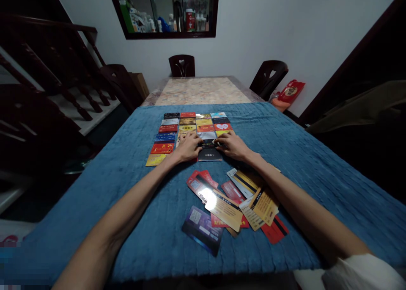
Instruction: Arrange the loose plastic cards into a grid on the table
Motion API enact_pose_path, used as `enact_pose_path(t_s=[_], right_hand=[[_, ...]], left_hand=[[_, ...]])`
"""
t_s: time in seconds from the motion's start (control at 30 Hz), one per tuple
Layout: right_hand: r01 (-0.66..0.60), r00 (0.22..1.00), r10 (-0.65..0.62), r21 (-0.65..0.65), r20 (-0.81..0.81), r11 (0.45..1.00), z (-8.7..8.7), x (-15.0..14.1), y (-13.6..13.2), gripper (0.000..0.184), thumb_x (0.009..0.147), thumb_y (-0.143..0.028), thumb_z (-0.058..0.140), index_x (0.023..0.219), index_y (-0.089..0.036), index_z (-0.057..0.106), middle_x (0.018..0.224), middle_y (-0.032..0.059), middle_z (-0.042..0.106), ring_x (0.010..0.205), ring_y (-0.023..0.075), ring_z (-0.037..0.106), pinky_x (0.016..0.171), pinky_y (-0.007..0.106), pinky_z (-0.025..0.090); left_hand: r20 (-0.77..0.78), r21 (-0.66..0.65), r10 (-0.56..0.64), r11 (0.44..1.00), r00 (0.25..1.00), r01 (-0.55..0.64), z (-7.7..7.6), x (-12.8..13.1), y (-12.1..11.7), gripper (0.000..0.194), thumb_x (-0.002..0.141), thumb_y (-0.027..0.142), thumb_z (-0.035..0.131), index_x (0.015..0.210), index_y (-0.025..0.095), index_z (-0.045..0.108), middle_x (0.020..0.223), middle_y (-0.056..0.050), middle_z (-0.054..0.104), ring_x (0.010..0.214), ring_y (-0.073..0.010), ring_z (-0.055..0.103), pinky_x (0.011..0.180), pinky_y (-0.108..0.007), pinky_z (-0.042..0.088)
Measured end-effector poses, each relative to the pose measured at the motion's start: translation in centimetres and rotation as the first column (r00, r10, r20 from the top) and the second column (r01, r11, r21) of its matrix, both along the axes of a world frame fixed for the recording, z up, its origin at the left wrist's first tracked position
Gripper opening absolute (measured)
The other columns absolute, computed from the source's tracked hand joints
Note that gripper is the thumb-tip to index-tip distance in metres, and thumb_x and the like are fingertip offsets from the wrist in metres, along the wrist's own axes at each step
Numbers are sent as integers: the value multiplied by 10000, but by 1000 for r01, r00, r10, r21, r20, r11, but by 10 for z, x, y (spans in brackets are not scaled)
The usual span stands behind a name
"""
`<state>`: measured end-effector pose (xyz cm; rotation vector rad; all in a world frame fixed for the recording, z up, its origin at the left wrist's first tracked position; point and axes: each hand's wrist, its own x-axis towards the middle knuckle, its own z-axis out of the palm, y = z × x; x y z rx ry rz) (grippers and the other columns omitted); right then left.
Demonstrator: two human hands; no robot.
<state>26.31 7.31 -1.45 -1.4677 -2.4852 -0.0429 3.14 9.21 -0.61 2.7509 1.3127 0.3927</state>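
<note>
1. Blue cloth (114, 175) covers the near part of the table in front of you, and the patterned tabletop (203, 89) shows beyond it. Dark wooden chairs (182, 65) stand around the far part, below a framed opening (171, 12) in the pale wall. Wooden railings (63, 82) are to your left, and a red bag (290, 92) sits past the table on your right.
2. Laid face up on the cloth, the rows of cards (187, 121) form a block with four columns.
3. Your left hand (189, 147) is palm down over the block, partly open with bent fingers. Its fingertips reach the left end of a black card (209, 144).
4. Your right hand (234, 147) mirrors it, partly open and curved, with fingertips at that card's right end. You have the card between your hands; how firmly you press it, I cannot tell.
5. Just nearer to you lies a dark gray card (209, 155).
6. Closer still, overlapping loose cards (223, 209) make an untidy spread between your forearms, with a purple card (203, 228) at its lower left and a red card (275, 230) at its lower right.
</note>
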Motion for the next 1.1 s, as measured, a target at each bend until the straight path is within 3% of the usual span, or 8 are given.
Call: enact_pose_path(t_s=[0.27, 0.53, 0.8, 1.1], right_hand=[[-18, 1000, 18, 7, -3, 1000, -3, 1, 3, 311, 941, -306, 603, 1210, -209, 724, 1192, 115, 701, 1085, 300, 529, 909, 405, 448], [5, 1000, -5, 16, -6, 1000, 5, 2, -3, 345, 947, -339, 584, 1248, -211, 696, 1245, 138, 672, 1133, 337, 520, 857, 423, 448], [-77, 997, 78, 59, -16, 995, 12, -6, -14, 261, 952, -291, 571, 1138, -214, 736, 1137, 121, 712, 1061, 310, 519, 826, 409, 416], [-191, 981, 193, 68, -31, 979, 18, -18, -34, 209, 936, -283, 611, 1088, -221, 741, 1077, 94, 732, 1034, 295, 513, 826, 409, 385]], left_hand=[[-13, 11, 4, 1000, 1000, -4, 1, -1, -1, 231, 918, 236, 588, 1117, 198, 698, 1241, -123, 641, 1264, -341, 471, 1044, -586, 334], [93, 92, -50, 995, 994, 42, 4, -6, -9, 195, 920, 191, 569, 1040, 187, 722, 1193, -107, 669, 1196, -312, 497, 1014, -539, 328], [135, 107, -232, 970, 963, 218, 12, -24, -48, 178, 909, 164, 567, 1002, 183, 718, 1098, -86, 708, 1166, -286, 502, 1021, -537, 311], [184, -33, -386, 917, 904, 398, 14, -42, -95, 281, 879, 232, 643, 1155, 204, 689, 1250, -84, 669, 1274, -316, 435, 1112, -561, 317]])
